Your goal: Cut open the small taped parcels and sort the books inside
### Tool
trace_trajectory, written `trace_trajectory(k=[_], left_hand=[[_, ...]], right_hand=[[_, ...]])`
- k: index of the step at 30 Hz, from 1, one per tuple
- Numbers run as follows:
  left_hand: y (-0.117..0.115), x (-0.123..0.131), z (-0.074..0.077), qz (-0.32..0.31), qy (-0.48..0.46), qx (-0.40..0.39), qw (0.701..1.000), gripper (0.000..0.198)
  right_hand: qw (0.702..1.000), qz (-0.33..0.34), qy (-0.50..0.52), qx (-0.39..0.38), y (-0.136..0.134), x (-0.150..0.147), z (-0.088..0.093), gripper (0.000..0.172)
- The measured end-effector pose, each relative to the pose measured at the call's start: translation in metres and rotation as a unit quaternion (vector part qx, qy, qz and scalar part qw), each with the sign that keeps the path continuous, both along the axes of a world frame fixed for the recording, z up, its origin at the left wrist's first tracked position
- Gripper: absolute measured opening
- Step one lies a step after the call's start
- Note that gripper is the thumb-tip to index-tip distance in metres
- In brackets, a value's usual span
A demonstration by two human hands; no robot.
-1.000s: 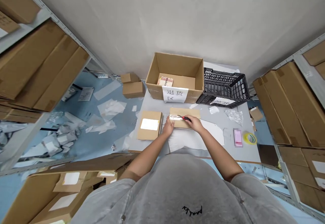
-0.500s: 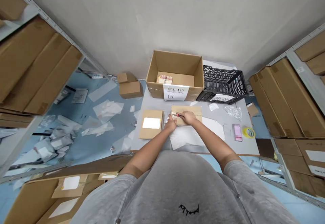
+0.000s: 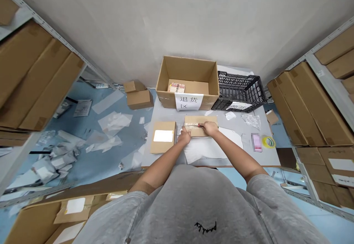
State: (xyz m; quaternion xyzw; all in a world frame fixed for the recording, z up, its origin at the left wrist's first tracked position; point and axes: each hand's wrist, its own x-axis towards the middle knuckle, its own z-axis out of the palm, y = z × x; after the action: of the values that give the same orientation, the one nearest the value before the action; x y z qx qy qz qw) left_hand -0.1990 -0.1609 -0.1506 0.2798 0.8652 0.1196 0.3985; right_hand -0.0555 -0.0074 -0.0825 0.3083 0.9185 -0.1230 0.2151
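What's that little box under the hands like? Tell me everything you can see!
The box is brown, oblong and looks like cardboard. Shiny tape runs along its top; any cut is too small to see. It lies flat on the table, by a white sheet. The left hand touches its left end; the right hand holds a partly red tool over its top.

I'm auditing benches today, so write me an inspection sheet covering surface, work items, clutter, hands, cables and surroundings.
Surface: gray table, partly under white sheet.
Job's things: small box; red tool.
Clutter: crumpled plastic, tape roll; paper scraps on floor.
Grip: left hand at small box's left end; right hand holds red tool over it.
Cables: possible white cable near wall, too small to confirm.
Surroundings: left shelf and right shelf, stacked with boxes.
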Motion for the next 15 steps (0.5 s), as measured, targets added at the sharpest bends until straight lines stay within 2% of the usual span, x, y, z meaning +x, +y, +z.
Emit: trace_trajectory(k=[8,15], left_hand=[[0.000,-0.003,-0.003,-0.007,0.008,0.015,1.000,0.070],[0.001,-0.002,0.004,-0.009,0.010,0.005,1.000,0.069]], right_hand=[[0.996,-0.083,0.018,0.005,0.017,0.041,-0.001,0.047],[0.991,-0.128,-0.014,0.032,0.029,0.079,0.007,0.048]])
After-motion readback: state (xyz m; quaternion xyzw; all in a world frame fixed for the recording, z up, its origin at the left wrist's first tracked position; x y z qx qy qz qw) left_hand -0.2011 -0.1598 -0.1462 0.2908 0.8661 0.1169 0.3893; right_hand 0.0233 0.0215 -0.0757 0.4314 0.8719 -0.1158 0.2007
